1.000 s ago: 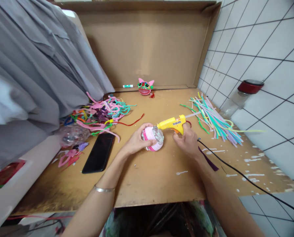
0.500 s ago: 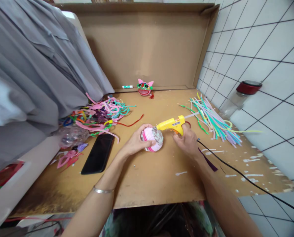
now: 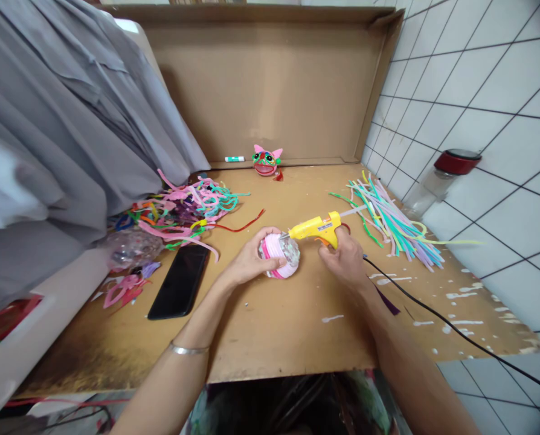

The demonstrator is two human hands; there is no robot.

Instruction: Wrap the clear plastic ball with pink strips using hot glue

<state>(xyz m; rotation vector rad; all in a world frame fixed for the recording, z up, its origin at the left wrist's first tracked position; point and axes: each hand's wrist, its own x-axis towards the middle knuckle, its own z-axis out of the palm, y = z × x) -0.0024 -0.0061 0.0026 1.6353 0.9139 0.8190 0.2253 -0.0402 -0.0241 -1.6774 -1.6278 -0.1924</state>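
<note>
My left hand [image 3: 253, 257] is wrapped round a ball [image 3: 276, 257] banded in pale and bright pink pipe cleaners, thumb in front and fingers behind. The ball's right side shows a greyish, uncovered patch. In my right hand [image 3: 343, 257] is a yellow hot glue gun [image 3: 314, 228], gripped by its handle. Its metal nozzle points left and meets the upper part of the ball; whether it touches cannot be made out exactly. A translucent glue stick [image 3: 352, 210] juts from the gun's back end.
Coloured pipe cleaners [image 3: 197, 202] are heaped at left, near a black phone [image 3: 179, 282]. Another bundle of pipe cleaners [image 3: 390, 220] lies right, by a red-lidded jar [image 3: 437, 181]. A pink-eared animal head [image 3: 266, 162] sits before the cardboard [image 3: 270, 90]. A black cord [image 3: 437, 313] runs right.
The glue gun's nozzle has shifted very slightly to the right along the ball. Both hands keep their hold, and everything else stays where it was.
</note>
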